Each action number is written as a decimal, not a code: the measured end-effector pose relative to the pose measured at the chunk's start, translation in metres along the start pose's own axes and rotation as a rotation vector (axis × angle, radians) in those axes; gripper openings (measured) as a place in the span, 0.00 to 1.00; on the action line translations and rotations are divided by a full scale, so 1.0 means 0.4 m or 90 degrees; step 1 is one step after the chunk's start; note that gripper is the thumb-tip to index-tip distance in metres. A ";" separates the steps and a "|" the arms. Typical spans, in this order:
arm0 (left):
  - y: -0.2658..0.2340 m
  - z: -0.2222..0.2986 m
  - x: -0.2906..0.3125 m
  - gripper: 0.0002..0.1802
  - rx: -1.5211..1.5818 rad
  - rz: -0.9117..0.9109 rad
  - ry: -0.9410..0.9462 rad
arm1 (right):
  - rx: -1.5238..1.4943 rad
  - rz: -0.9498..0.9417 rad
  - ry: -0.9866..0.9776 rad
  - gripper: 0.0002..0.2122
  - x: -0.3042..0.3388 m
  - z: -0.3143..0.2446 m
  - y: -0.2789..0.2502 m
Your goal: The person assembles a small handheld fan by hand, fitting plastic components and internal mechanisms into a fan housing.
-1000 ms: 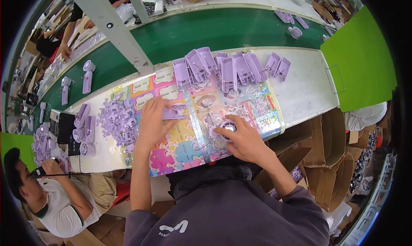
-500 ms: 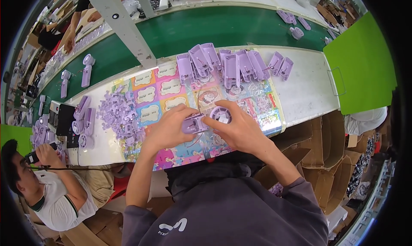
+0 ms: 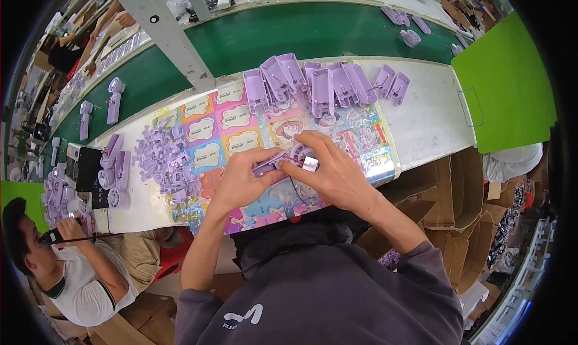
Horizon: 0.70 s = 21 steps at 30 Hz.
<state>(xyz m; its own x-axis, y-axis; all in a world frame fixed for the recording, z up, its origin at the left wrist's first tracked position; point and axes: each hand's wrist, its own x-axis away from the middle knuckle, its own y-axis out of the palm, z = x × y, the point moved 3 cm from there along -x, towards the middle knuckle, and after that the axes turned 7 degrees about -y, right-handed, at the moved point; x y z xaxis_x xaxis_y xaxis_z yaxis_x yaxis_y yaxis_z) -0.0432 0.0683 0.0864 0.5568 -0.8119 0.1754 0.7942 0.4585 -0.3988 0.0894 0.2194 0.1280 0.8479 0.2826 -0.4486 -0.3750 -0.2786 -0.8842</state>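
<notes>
Wires and Casing Drew Both Hands Together at the Desk

A worker's two hands met above a desk [image 3: 424,122] beside a green conveyor belt [image 3: 271,35], over brightly printed sheets. The left hand [image 3: 244,179] pinched a lilac casing [image 3: 268,163]; the right hand [image 3: 340,173] curled around a round lilac part [image 3: 297,149] just beside it, with red wires [image 3: 293,160] and a pale, shiny block [image 3: 310,164] between thumb and fingers. Whether casing and round part were joined could not be told.

The step in hand appeared to be fitting or arranging the wired pieces; the next move seemed to call for a steady left hold and loose wires kept clear of the edges.

Beyond the hands, tray-like open casings [image 3: 323,91] stood in a cluster, thin wires showing in several. Small lilac pieces [image 3: 161,158] lay heaped to the left. At right, below the desk, sat open cardboard boxes [image 3: 460,194], with more lilac parts [image 3: 389,259] visible low among them; the other contents were unclear.
</notes>
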 end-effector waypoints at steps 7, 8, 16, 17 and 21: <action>0.018 -0.033 -0.019 0.24 0.211 0.002 -0.020 | -0.081 0.007 0.011 0.27 0.002 0.026 -0.004; 0.009 -0.031 -0.032 0.24 0.208 0.005 -0.014 | -0.076 0.015 0.005 0.28 -0.002 0.037 -0.007; -0.182 0.026 -0.379 0.20 0.191 0.336 0.032 | -0.333 0.267 0.506 0.18 0.185 0.153 0.127; -0.222 -0.003 -0.451 0.22 0.146 0.359 0.013 | -0.293 0.254 0.464 0.16 0.197 0.159 0.152; -0.328 -0.119 -0.658 0.24 -0.133 0.469 -0.183 | -0.272 0.281 0.479 0.12 0.202 0.153 0.172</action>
<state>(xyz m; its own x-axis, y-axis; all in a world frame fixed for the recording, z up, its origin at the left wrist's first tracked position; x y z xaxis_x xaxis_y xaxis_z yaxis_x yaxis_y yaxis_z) -0.3054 0.2046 0.0495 0.9814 -0.1915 0.0159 0.1547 0.7381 -0.6567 0.1092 0.2791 0.0231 0.7374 -0.5467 -0.3967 -0.6748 -0.5702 -0.4685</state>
